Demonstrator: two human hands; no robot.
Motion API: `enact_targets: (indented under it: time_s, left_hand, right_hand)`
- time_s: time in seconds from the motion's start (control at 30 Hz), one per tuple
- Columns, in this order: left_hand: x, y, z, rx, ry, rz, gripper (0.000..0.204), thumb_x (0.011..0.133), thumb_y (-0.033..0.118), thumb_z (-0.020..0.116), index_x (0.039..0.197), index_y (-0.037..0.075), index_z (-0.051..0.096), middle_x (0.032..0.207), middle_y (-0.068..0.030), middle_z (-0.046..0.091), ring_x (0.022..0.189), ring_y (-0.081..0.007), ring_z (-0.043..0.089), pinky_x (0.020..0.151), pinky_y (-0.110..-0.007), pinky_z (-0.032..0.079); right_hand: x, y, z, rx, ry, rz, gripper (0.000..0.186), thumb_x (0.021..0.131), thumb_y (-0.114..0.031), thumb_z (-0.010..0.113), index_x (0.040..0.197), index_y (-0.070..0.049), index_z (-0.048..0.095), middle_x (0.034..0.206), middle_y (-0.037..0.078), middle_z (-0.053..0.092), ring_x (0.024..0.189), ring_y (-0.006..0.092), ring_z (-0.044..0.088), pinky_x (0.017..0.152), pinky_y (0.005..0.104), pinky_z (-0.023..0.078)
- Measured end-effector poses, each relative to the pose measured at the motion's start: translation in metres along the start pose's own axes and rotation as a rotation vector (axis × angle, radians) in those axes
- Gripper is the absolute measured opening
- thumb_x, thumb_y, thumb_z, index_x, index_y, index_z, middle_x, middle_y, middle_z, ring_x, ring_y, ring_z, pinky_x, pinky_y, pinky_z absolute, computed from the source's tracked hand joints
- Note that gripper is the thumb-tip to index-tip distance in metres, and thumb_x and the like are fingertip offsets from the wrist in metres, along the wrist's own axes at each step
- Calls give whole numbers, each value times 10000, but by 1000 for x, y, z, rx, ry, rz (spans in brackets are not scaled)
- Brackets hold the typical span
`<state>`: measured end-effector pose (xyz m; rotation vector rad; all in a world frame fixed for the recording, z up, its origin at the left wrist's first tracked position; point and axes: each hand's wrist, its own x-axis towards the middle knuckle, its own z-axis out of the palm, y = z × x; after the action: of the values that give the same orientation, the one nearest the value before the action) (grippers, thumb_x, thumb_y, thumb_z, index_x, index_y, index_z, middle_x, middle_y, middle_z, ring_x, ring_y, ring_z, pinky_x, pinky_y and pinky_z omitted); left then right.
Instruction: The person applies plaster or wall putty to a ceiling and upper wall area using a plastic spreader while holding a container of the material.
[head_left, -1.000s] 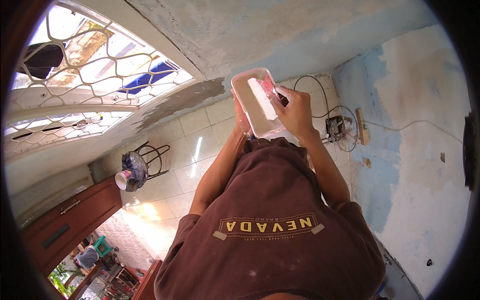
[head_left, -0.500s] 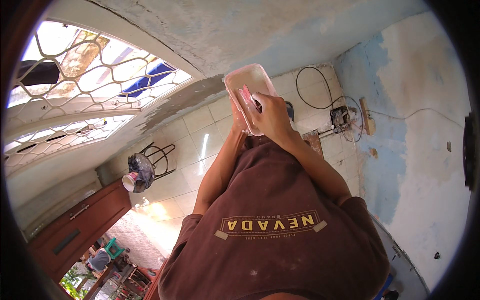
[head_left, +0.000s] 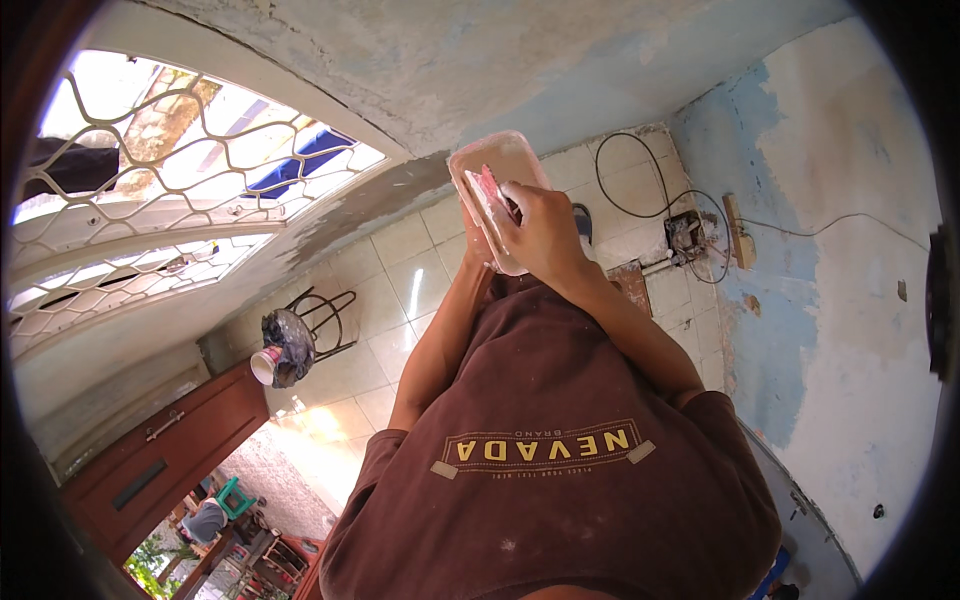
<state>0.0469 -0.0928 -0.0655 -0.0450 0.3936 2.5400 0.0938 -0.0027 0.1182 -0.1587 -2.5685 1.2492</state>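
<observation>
My left hand (head_left: 475, 240) grips the left side of a pale pinkish rectangular tray (head_left: 518, 160) with beige material inside, held out above my waist. My right hand (head_left: 543, 222) is closed on a flat scraper (head_left: 484, 185) with white and pink smears, which rests against the tray's left side. My right fingers partly hide the tool, and my left fingers are mostly hidden by the tray. Some white residue marks my left hand near the wrist.
A metal-legged stool (head_left: 335, 315) carries dark plastic (head_left: 292, 345) and a cup (head_left: 264, 366) on the tiled floor (head_left: 390, 285). A grilled window (head_left: 150, 170) and brown door (head_left: 170, 450) are at left. Cables and an open box (head_left: 685, 235) lie near the patchy blue-white wall (head_left: 840, 300).
My right hand and the scraper have moved left across the tray to its left side. The tray has shifted slightly left and up since a second ago.
</observation>
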Motion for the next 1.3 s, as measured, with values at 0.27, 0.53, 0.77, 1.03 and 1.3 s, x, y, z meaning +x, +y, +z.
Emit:
enact_targets:
  time_s: [0.27, 0.53, 0.77, 1.03, 1.3]
  left_hand:
    - [-4, 15, 39, 42, -25, -50, 610, 1042, 561, 406, 1432, 98, 483, 1322, -112, 605, 1155, -268, 628, 991, -432, 540]
    - [-3, 17, 57, -1, 23, -104, 760, 996, 702, 335, 1454, 110, 465, 1346, -111, 594, 1176, -270, 622, 1001, -446, 541]
    - [-1, 16, 57, -40, -66, -172, 827, 964, 760, 305, 1431, 100, 476, 1301, -109, 613, 1156, -276, 633, 1002, -450, 545]
    - [10, 13, 82, 19, -62, -165, 900, 950, 790, 246, 1493, 92, 412, 1392, -139, 566, 1230, -289, 605, 1039, -467, 524]
    - [15, 7, 75, 10, -121, -200, 891, 955, 784, 229, 1486, 92, 413, 1387, -135, 564, 1219, -284, 610, 1031, -471, 531]
  right_hand:
    - [10, 23, -5, -155, -13, -3, 171, 889, -155, 641, 815, -1, 632, 730, 218, 656, 699, 422, 656, 650, 489, 523]
    - [3, 30, -22, -182, 34, 8, 165, 846, -117, 693, 826, 29, 618, 717, 235, 628, 677, 423, 639, 602, 453, 484]
    - [-1, 20, -12, -123, 18, 28, 171, 868, -130, 691, 827, 19, 618, 730, 215, 631, 649, 399, 631, 591, 443, 483]
    - [-10, 19, -47, -92, 450, -159, 124, 888, -70, 719, 952, 34, 701, 758, 180, 660, 594, 272, 609, 575, 334, 491]
    - [-13, 57, -34, -133, 251, -121, 125, 894, -73, 714, 872, 35, 655, 743, 191, 632, 604, 336, 622, 562, 365, 472]
